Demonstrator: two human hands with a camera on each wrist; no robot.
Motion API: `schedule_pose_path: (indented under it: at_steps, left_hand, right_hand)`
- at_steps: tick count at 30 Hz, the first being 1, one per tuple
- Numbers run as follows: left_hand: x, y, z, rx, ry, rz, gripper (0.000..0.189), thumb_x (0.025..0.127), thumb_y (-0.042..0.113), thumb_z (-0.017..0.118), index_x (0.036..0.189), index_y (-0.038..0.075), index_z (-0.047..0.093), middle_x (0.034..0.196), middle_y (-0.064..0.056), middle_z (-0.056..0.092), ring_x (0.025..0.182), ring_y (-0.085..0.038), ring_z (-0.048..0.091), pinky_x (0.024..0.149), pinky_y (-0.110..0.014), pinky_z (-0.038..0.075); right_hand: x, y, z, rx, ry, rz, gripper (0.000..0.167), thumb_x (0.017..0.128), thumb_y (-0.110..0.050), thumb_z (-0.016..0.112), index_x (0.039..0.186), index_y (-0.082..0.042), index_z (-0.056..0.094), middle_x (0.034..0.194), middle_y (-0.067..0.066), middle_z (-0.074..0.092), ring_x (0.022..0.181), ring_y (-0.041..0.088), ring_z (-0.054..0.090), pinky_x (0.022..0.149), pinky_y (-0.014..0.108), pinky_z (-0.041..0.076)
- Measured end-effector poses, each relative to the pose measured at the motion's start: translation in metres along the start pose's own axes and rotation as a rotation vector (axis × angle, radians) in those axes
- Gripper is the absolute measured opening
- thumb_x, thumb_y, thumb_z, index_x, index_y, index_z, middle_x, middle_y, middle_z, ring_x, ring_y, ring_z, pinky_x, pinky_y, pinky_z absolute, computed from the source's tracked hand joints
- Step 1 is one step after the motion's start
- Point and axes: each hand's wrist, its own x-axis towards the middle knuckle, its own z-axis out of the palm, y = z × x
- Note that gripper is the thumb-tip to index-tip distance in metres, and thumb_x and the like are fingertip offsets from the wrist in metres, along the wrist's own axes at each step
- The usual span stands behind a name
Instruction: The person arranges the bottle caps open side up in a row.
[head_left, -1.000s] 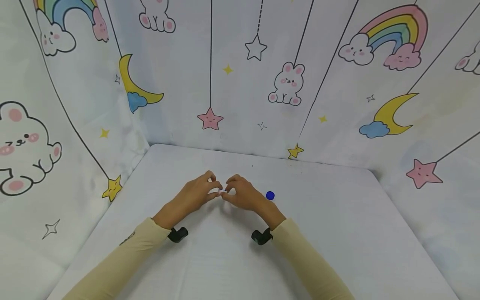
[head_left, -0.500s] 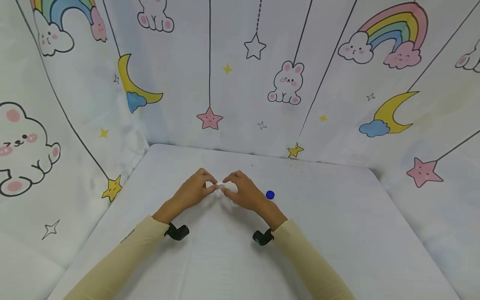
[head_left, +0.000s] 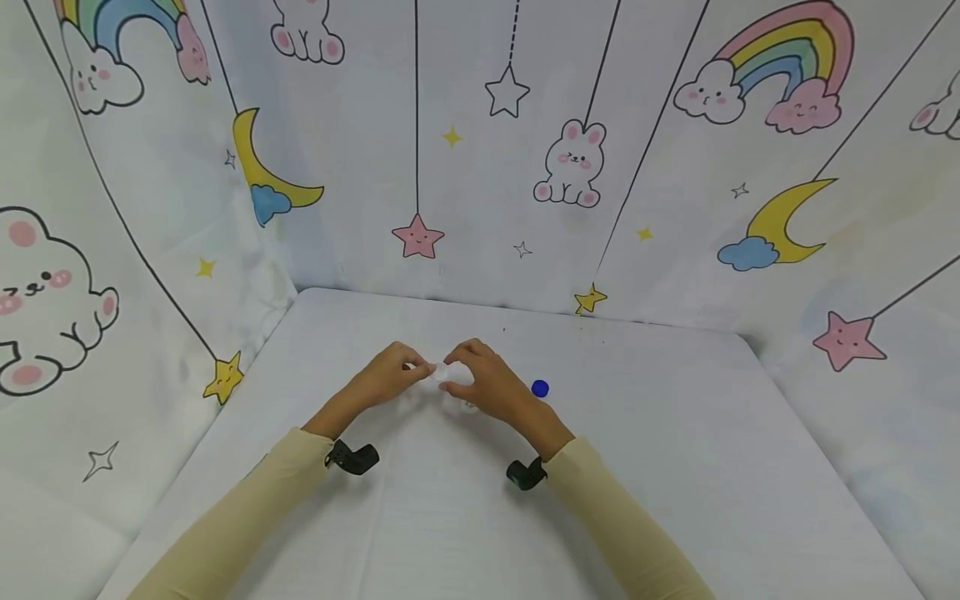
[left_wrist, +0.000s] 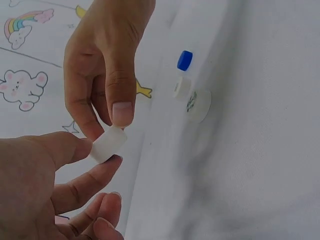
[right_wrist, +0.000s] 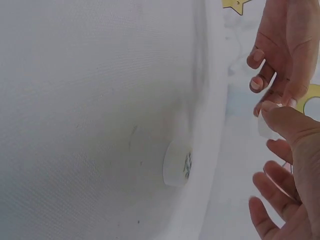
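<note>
A small white cylindrical cap [left_wrist: 108,145] is held up between both hands. My left hand [head_left: 384,375] pinches one side of it with thumb and index fingertip, the other fingers loosely bent. From the opposite side my right hand [head_left: 491,383] grips it with thumb and fingers; the right wrist view shows that thumb lying over part of the cap. Beyond the hands, a blue bottle cap [head_left: 540,388] lies just right of the right hand. The left wrist view also reveals a second white cap [left_wrist: 182,88] and a wider white cap with green print [left_wrist: 201,106] on the table.
The white-covered table [head_left: 637,467] meets white cloth walls [head_left: 352,167] printed with rabbits, stars, moons and rainbows. In the head view the right hand mostly hides the two white caps on the table. Black wrist cameras [head_left: 352,457] hang under both sleeves.
The left hand dipped its fingers closer together and now pinches at the cap's left end. More of the white cap shows between the hands. The blue cap stays where it was.
</note>
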Motion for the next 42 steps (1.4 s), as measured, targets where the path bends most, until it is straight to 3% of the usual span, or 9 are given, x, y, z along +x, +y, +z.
schedule_pose_path:
  at_steps: [7, 11, 16, 23, 30, 42]
  left_hand:
    - [0.001, -0.004, 0.002, -0.053, -0.071, 0.006, 0.033, 0.109, 0.027, 0.06, 0.107, 0.001, 0.081, 0.13, -0.017, 0.07, 0.121, -0.032, 0.063, 0.096, -0.05, 0.053]
    - [-0.002, -0.005, 0.004, -0.043, -0.09, 0.008, 0.031, 0.109, 0.028, 0.061, 0.122, 0.004, 0.076, 0.137, -0.019, 0.064, 0.117, -0.033, 0.063, 0.093, -0.048, 0.055]
    - [-0.006, -0.007, 0.007, 0.001, -0.094, 0.069, 0.035, 0.104, 0.023, 0.069, 0.136, 0.009, 0.067, 0.138, -0.02, 0.055, 0.108, -0.028, 0.062, 0.087, -0.041, 0.056]
    - [-0.009, -0.008, 0.015, 0.136, -0.06, 0.092, 0.03, 0.1, 0.02, 0.075, 0.129, 0.014, 0.07, 0.134, -0.015, 0.052, 0.106, -0.024, 0.063, 0.087, -0.038, 0.056]
    - [-0.011, -0.007, 0.02, 0.242, -0.029, 0.164, 0.025, 0.099, 0.016, 0.076, 0.122, 0.008, 0.071, 0.128, -0.014, 0.055, 0.104, -0.027, 0.064, 0.09, -0.042, 0.055]
    - [-0.014, -0.012, 0.027, 0.287, -0.054, 0.155, 0.024, 0.1, 0.019, 0.075, 0.121, 0.008, 0.072, 0.127, -0.013, 0.056, 0.109, -0.026, 0.061, 0.094, -0.043, 0.053]
  right_hand:
    - [0.0, 0.002, 0.003, 0.009, -0.03, -0.008, 0.035, 0.098, -0.03, 0.078, 0.127, -0.011, 0.071, 0.135, 0.006, 0.06, 0.129, 0.021, 0.058, 0.111, 0.034, 0.05]
    - [0.001, 0.003, 0.004, -0.003, -0.056, 0.008, 0.033, 0.099, -0.03, 0.077, 0.125, -0.01, 0.072, 0.136, 0.006, 0.059, 0.13, 0.021, 0.059, 0.112, 0.034, 0.049]
    - [0.002, 0.003, 0.005, -0.021, -0.106, 0.05, 0.031, 0.099, -0.029, 0.077, 0.123, -0.01, 0.073, 0.137, 0.005, 0.06, 0.131, 0.021, 0.059, 0.113, 0.035, 0.048]
    - [0.006, 0.001, 0.008, -0.042, -0.162, 0.071, 0.03, 0.098, -0.028, 0.078, 0.122, -0.01, 0.075, 0.135, 0.006, 0.063, 0.128, 0.024, 0.06, 0.113, 0.04, 0.049]
    - [0.007, 0.002, 0.018, -0.076, -0.192, 0.084, 0.029, 0.098, -0.03, 0.077, 0.121, -0.013, 0.076, 0.132, 0.004, 0.065, 0.124, 0.024, 0.062, 0.111, 0.046, 0.049]
    - [0.007, 0.002, 0.029, -0.13, -0.182, 0.055, 0.026, 0.098, -0.031, 0.078, 0.117, -0.013, 0.078, 0.126, 0.003, 0.067, 0.117, 0.022, 0.063, 0.103, 0.047, 0.052]
